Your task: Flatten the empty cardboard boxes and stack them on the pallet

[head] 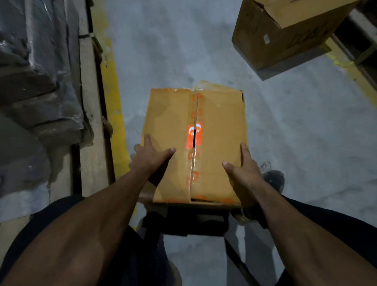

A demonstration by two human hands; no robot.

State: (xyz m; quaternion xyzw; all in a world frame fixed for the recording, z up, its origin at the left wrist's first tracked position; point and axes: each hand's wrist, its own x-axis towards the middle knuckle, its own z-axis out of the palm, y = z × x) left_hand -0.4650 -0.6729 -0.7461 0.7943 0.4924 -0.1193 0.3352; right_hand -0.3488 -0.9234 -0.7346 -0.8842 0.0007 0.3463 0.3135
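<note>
A tan cardboard box (218, 126) with orange tape and an orange logo along its centre seam sits in front of me, flaps closed with the seam slightly split. My left hand (150, 158) grips its left edge, thumb lying on top and fingers over the side. My right hand (244, 168) grips the right edge the same way. The box's near end rests over a dark frame (184, 226) by my legs. A wooden pallet (88, 118) runs along the left, beside the box.
Plastic-wrapped goods (31, 77) are piled on the left pallet. A yellow floor line (112, 93) runs beside it. A larger brown cardboard box (279, 37) stands on the concrete floor at the upper right, with dark racking (370, 50) behind it.
</note>
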